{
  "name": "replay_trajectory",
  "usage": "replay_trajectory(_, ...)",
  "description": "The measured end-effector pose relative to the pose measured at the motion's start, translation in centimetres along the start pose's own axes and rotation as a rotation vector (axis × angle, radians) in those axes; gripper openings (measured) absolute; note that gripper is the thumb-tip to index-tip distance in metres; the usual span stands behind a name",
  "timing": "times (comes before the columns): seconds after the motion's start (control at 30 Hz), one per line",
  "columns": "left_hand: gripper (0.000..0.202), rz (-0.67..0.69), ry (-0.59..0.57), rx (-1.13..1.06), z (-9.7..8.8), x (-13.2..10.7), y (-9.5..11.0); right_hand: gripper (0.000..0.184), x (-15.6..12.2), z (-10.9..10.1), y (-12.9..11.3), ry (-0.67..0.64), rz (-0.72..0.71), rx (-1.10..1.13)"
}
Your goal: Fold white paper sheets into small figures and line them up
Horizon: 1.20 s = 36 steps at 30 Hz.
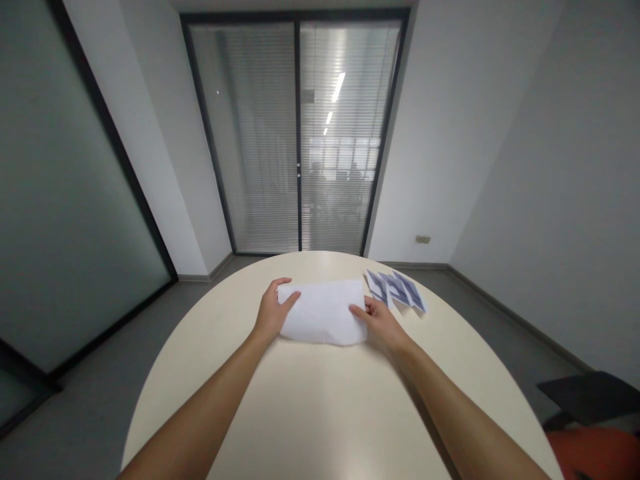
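Note:
A folded white sheet of paper (323, 312) lies on the round cream table (310, 413), a little past its middle. My left hand (273, 312) grips the paper's left edge, thumb on top and fingers curled round the side. My right hand (376, 321) pinches the paper's right edge, thumb lying on the sheet. Both forearms reach in from the near edge of the table.
A few printed sheets with dark blue shapes (395, 289) lie fanned on the table just right of the white paper. Glass doors with blinds (300, 140) stand beyond the table. A dark chair part (590, 397) and something red (595, 453) sit at the lower right.

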<state>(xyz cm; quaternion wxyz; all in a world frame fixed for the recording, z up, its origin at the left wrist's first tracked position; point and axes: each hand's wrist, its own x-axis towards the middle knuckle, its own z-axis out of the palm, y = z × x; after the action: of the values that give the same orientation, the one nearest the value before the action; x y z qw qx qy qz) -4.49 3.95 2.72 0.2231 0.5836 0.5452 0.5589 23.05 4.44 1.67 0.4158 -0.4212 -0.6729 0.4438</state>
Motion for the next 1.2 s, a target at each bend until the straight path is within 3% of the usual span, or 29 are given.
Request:
replay_trajectory(0.13,0.048,0.018,0.058,0.141,0.3,-0.3,-0.4,0.051,0.0,0.4,0.1,0.049,0.065,0.01)
replay_trajectory(0.27,0.046,0.195,0.087,0.475,1.3,-1.9,0.1,0.049,0.0,0.6,0.1,0.095,0.12,-0.167)
replay_trajectory(0.37,0.042,0.232,-0.142,0.627,2.4,-3.6,1.0,0.058,0.1,1.0,0.2,0.153,0.123,-0.344)
replay_trajectory(0.5,0.057,0.192,-0.414,0.756,3.2,-5.3,1.1,0.069,-0.1,1.5,-0.3,0.179,0.136,-0.636)
replay_trajectory(0.57,0.058,0.193,-0.505,0.795,3.0,-5.4,0.6,0.062,-0.4,1.6,-1.1,0.235,0.119,-0.803)
replay_trajectory(0.63,0.055,0.236,-0.595,0.783,2.7,-5.1,-0.1,0.052,-0.7,1.7,-1.8,0.267,0.001,-0.916)
replay_trajectory(0.7,0.051,0.309,-0.651,0.75,2.3,-4.7,-0.4,0.044,-1.0,1.9,-2.3,0.167,-0.152,-0.935)
replay_trajectory(0.77,0.047,0.378,-0.652,0.732,2.1,-4.4,-0.2,0.04,-1.2,2.3,-2.4,-0.019,-0.261,-0.897)
replay_trajectory(0.87,0.04,0.401,-0.589,0.774,1.9,-4.2,0.7,0.041,-1.5,2.9,-2.1,-0.203,-0.302,-0.86)
replay_trajectory(1.03,0.033,0.355,-0.552,0.881,2.2,-4.6,1.7,0.041,-1.5,2.9,-1.6,-0.211,-0.322,-0.895)
replay_trajectory(1.2,0.049,0.338,-0.536,0.926,2.5,-5.1,0.9,0.028,-1.5,2.5,-2.4,-0.231,-0.391,-0.9)
